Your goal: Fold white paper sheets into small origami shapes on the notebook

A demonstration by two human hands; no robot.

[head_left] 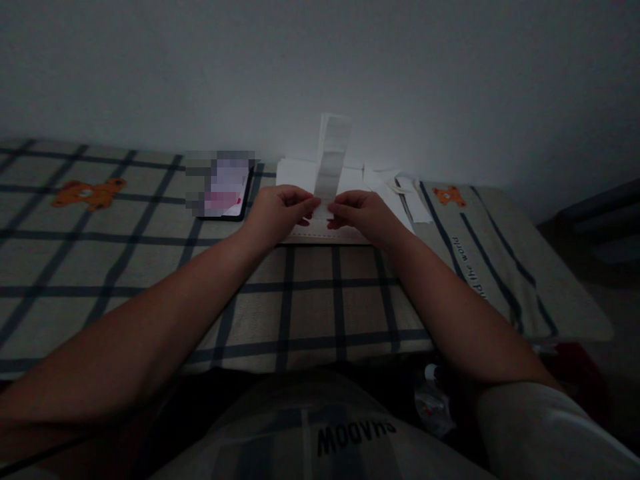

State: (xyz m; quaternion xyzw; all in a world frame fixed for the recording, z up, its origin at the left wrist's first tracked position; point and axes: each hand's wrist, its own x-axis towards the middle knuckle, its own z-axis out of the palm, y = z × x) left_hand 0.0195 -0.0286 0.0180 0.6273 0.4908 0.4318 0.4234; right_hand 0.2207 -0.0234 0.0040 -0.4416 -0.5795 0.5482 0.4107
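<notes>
paper strip (331, 157) | upright between both hands | left hand (280, 212), right hand (361, 213) pinch its lower end | dim view, probably folded

Dim, underexposed view with murky shadows below, wide-angle bending at edges, soft detail throughout.

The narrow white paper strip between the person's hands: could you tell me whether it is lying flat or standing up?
Standing up. The narrow white paper strip rises upright against the wall, its lower end pinched by the left hand and right hand.
</notes>
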